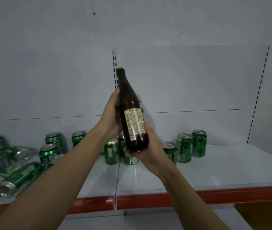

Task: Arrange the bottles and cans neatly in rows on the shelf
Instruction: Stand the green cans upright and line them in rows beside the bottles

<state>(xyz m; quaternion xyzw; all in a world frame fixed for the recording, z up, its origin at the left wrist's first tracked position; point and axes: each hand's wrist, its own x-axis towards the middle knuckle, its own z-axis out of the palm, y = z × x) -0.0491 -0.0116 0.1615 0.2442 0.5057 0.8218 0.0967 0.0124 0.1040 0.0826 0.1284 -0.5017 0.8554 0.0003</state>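
Both our hands held one tall brown glass bottle with a cream back label [132, 113] in the air above the shelf: left hand [111, 116] wrapped round its shoulder, right hand [146, 147] cupping its base. We judged a slip likely if the tilted glass slid off the right fingers [146, 128], toppling the green aluminium cans [184, 147] standing just below and beside them. Beyond our fingertips lay the glossy white metal shelf with a red front edge [198, 173], more cans lying heaped to the left [16, 176], and a slotted white back panel [198, 77].
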